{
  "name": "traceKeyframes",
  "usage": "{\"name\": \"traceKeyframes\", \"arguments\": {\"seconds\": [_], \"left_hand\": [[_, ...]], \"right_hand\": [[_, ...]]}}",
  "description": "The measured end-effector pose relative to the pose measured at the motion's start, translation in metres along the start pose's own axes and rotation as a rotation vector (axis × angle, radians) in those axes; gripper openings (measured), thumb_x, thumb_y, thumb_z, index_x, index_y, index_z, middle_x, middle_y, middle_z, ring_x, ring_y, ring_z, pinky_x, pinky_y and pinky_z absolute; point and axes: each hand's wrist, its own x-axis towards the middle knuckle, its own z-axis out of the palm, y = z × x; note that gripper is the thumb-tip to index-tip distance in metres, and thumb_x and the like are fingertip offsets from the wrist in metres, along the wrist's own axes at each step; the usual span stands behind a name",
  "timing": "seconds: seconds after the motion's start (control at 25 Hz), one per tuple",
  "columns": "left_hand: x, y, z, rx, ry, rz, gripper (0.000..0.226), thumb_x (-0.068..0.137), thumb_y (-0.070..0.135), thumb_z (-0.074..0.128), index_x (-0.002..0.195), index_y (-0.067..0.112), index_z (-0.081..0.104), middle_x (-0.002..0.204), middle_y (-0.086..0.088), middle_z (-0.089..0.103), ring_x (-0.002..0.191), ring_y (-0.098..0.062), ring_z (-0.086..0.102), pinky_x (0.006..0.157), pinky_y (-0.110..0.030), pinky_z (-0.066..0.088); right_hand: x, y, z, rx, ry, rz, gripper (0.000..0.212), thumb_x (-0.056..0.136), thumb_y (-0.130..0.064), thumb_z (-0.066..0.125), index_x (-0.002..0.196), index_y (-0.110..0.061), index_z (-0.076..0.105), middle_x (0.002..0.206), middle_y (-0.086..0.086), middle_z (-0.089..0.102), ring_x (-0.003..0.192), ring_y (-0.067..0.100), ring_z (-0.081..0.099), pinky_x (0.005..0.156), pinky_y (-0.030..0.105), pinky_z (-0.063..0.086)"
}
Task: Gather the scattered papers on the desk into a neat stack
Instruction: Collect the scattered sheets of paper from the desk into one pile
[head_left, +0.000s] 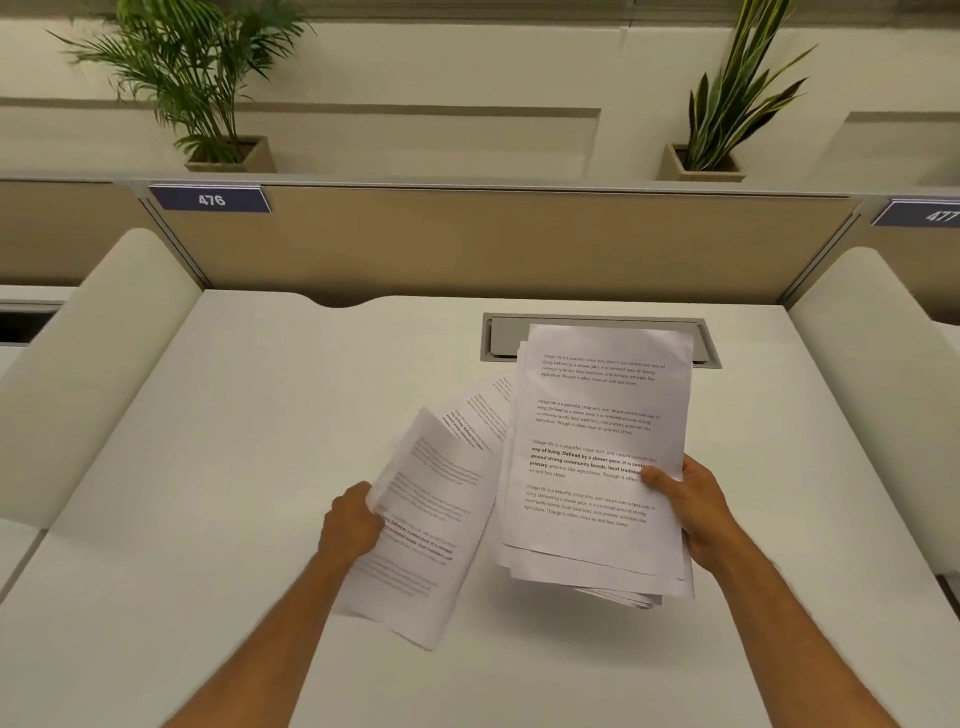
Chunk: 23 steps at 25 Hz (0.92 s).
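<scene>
The white bench (218, 467) fills most of the view, with a tan partition (493, 244) along its far edge and a grey cable tray (506, 338) set into the far right of the top. No loose sheets show on the bare surface, so the gathering looks close to finished.

The larger bundle of printed papers (597, 457) is held up on the right, its far edge overlapping the cable tray in the view. Its near edges are stepped and uneven, and a few lower sheets stick out at the near right corner. The smaller sheaf (426, 530) sits to the left, tilted, its far corner curling, with another sheet (480, 410) fanned out behind it toward the big bundle.

The right hand (685, 509) is closed on the right edge of the large bundle, thumb on top. The left hand (353, 525) is clenched on the left edge of the small sheaf.

Risks, as I judge them: the fanned sheet could slip free when the two lots are merged, since little seems to pin it; the curling corner could fold under; and the loose lower sheets could slide out if the bundle tips before being tapped square on the bench
</scene>
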Motion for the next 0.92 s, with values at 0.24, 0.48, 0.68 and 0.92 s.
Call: {"name": "traceKeyframes", "arguments": {"seconds": [0.24,0.48,0.68,0.92], "left_hand": [[0.028,0.071,-0.041,-0.108,-0.104,0.194,0.014,0.083,0.005,0.072,0.095,0.010,0.066,0.091,-0.009,0.071,0.078,-0.023,0.067,0.062,-0.028,0.050],[0.079,0.126,-0.004,-0.090,-0.169,0.268,0.021,0.081,0.007,0.073,0.101,0.008,0.068,0.097,-0.010,0.072,0.087,-0.029,0.071,0.075,-0.038,0.059],[0.128,0.131,0.034,0.126,-0.054,0.326,0.012,0.085,0.006,0.069,0.095,0.003,0.065,0.105,-0.016,0.057,0.095,-0.031,0.060,0.072,-0.034,0.048],[0.154,0.131,0.049,0.282,-0.067,0.240,0.049,0.079,0.009,0.074,0.121,0.012,0.050,0.115,-0.013,0.058,0.102,-0.032,0.060,0.086,-0.048,0.055]], "right_hand": [[0.010,0.001,-0.015,0.018,0.018,0.016,0.032,0.091,-0.008,0.067,0.121,-0.016,0.064,0.108,0.010,0.076,0.079,0.028,0.078,0.064,0.041,0.063],[0.031,0.000,0.002,0.077,0.015,0.064,0.034,0.090,-0.007,0.068,0.123,-0.016,0.064,0.110,0.010,0.077,0.089,0.032,0.077,0.071,0.045,0.063],[0.055,0.005,0.005,0.053,0.013,0.106,0.032,0.090,-0.010,0.070,0.121,-0.016,0.065,0.109,0.011,0.077,0.091,0.035,0.076,0.077,0.049,0.062],[0.072,0.011,-0.003,0.079,0.047,0.131,0.031,0.089,-0.009,0.070,0.119,-0.015,0.066,0.108,0.011,0.078,0.092,0.036,0.076,0.075,0.048,0.062]]}}
